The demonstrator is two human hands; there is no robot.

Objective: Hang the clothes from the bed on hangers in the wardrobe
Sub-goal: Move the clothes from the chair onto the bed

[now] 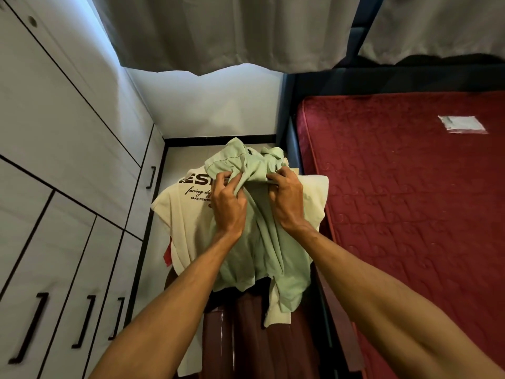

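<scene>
A pale green shirt (262, 242) hangs bunched between my hands in the middle of the view. My left hand (228, 203) grips a fold of it near the collar, and my right hand (287, 201) grips the fabric just to the right. Under it a cream T-shirt (183, 212) with dark printed lettering lies draped over a dark brown chair (246, 337). A red scrap of cloth (167, 255) peeks out at the cream shirt's left edge. No hanger is in sight.
The white wardrobe (54, 160) with black handles fills the left side, its doors closed. The bed's red mattress (410, 201) lies on the right, with a small plastic packet (461, 124) on it. Grey curtains (232, 31) hang along the far wall.
</scene>
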